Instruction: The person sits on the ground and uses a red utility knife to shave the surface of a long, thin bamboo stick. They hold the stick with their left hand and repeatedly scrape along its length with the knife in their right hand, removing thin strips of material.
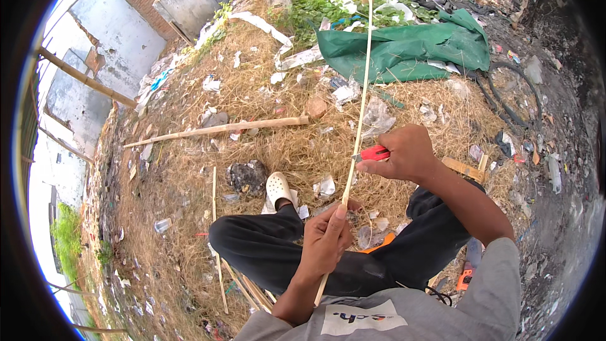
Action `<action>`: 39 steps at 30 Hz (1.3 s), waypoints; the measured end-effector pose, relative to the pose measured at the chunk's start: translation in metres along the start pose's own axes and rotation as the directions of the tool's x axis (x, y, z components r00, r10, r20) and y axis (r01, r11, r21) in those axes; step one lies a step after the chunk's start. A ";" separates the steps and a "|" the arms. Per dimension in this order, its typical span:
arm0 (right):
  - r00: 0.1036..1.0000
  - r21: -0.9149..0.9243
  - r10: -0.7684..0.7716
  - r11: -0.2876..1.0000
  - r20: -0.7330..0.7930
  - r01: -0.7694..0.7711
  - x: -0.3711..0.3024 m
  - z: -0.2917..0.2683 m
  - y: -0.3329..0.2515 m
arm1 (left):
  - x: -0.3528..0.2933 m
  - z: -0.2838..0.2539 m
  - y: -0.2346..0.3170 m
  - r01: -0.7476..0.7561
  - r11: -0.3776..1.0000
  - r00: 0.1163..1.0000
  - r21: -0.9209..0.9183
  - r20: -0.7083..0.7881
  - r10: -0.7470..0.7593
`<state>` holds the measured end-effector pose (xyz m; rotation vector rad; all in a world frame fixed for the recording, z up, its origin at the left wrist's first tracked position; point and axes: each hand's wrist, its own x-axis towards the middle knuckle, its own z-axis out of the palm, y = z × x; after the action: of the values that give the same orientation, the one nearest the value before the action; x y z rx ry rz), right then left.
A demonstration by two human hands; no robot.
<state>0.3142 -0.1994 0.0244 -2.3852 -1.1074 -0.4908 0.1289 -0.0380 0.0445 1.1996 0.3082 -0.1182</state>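
A long, thin, pale bamboo strip (364,98) runs from beside my lap up and away from me, its far part beside a thicker bamboo pole at the top. My left hand (327,235) is closed around its near part, thumb laid along it. My right hand (407,155) grips a red utility knife (375,153), whose short blade touches the strip a little above my left hand. My fingers hide part of the knife's handle.
Dry grass and litter cover the ground. A bamboo pole (221,129) lies ahead to the left, near a dark rock (247,177). A green tarp (410,47) and black hose (514,98) lie ahead right. Split bamboo strips (220,259) lie by my left leg; an orange-handled tool (465,276) is at right.
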 end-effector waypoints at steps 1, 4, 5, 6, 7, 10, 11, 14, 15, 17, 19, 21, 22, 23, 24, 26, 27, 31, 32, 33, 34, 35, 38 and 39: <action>1.000 0.033 0.014 0.999 -0.009 -0.014 -0.004 0.003 -0.007 | -0.002 -0.007 -0.004 -0.004 1.000 1.000 -0.015 0.014 0.005; 0.992 0.078 -0.069 0.995 0.102 0.061 -0.017 0.005 -0.029 | -0.006 -0.015 -0.011 0.007 0.998 1.000 -0.068 0.030 -0.005; 0.995 0.010 -0.066 0.998 0.079 0.066 -0.013 0.008 -0.025 | -0.007 -0.016 -0.012 0.015 0.996 0.999 -0.087 0.031 -0.012; 0.998 -0.002 -0.019 1.000 0.051 0.020 -0.007 0.011 -0.016 | -0.010 -0.016 -0.013 0.029 0.998 0.999 -0.047 0.016 -0.029; 0.999 -0.014 0.029 0.999 0.027 -0.028 0.002 0.013 -0.004 | -0.015 -0.016 -0.011 0.047 0.999 0.999 -0.009 0.003 -0.047; 0.990 -0.051 0.139 0.989 -0.035 -0.140 0.009 0.016 0.026 | -0.027 -0.020 -0.008 0.094 0.995 0.995 0.035 0.013 -0.094; 0.984 -0.060 0.168 0.983 -0.057 -0.171 0.010 0.014 0.033 | -0.032 -0.023 -0.007 0.106 0.994 0.994 0.041 0.024 -0.107; 0.990 -0.074 0.134 0.988 -0.050 -0.138 0.013 0.008 0.040 | -0.045 -0.031 -0.006 0.128 0.989 0.990 0.074 0.043 -0.131; 0.984 -0.082 0.173 0.981 -0.049 -0.176 0.013 0.007 0.043 | -0.050 -0.034 -0.006 0.130 0.986 0.990 0.108 0.044 -0.135; 0.967 -0.098 0.249 0.963 -0.048 -0.253 0.018 0.005 0.051 | -0.058 -0.043 -0.005 0.133 0.976 0.989 0.173 0.044 -0.143; 0.925 -0.151 0.357 0.915 -0.128 -0.374 0.025 -0.002 0.070 | -0.071 -0.056 -0.006 0.180 0.970 0.976 0.165 0.094 -0.197; 0.857 -0.107 0.506 0.851 -0.097 -0.515 0.026 -0.010 0.097 | -0.076 -0.064 -0.004 0.211 0.964 0.966 0.160 0.114 -0.230; 0.784 -0.155 0.620 0.773 -0.024 -0.616 0.029 -0.017 0.106 | -0.078 -0.068 -0.003 0.224 0.962 0.964 0.154 0.111 -0.242; 0.806 -0.134 0.590 0.795 -0.053 -0.591 0.024 -0.018 0.106 | -0.080 -0.070 -0.002 0.237 0.960 0.961 0.148 0.108 -0.254; 0.828 -0.111 0.555 0.821 -0.077 -0.560 0.020 -0.015 0.101 | -0.080 -0.070 -0.004 0.222 0.966 0.967 0.129 0.097 -0.235; 0.888 -0.023 0.459 0.888 0.029 -0.458 0.010 -0.003 0.063 | -0.066 -0.064 -0.011 0.180 0.981 0.980 0.079 0.075 -0.186; 0.927 0.053 0.370 0.926 0.069 -0.373 0.005 0.000 0.038 | -0.056 -0.062 -0.015 0.153 0.985 0.985 0.075 0.068 -0.158; 0.984 0.187 0.038 0.980 0.176 -0.071 -0.012 0.016 -0.040 | -0.018 -0.046 -0.017 0.035 0.989 0.999 -0.145 0.033 -0.030; 0.981 0.218 0.006 0.975 0.192 -0.049 -0.014 0.017 -0.047 | -0.012 -0.039 -0.012 0.029 0.986 0.999 -0.163 0.025 -0.025; 0.979 0.252 -0.025 0.967 0.203 -0.028 -0.014 0.017 -0.050 | -0.008 -0.034 -0.008 0.022 0.984 1.000 -0.177 0.017 -0.020; 0.980 0.237 -0.028 0.971 0.197 -0.020 -0.013 0.017 -0.048 | -0.007 -0.031 -0.006 0.020 0.983 1.000 -0.184 0.003 -0.020; 0.981 0.222 -0.031 0.975 0.191 -0.013 -0.012 0.018 -0.047 | -0.005 -0.028 -0.005 0.018 0.982 1.000 -0.191 -0.011 -0.020; 0.989 0.171 0.026 0.984 0.143 -0.051 -0.007 0.023 -0.033 | -0.004 -0.024 -0.004 0.027 0.988 0.999 -0.153 -0.031 -0.032; 0.990 0.158 0.060 0.984 0.130 -0.080 -0.006 0.025 -0.030 | -0.005 -0.025 -0.006 0.042 0.990 0.998 -0.133 -0.037 -0.048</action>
<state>0.2903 -0.1727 0.0081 -2.3273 -1.0683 -0.2197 0.1182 -0.0175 0.0328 1.0651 0.3731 -0.1113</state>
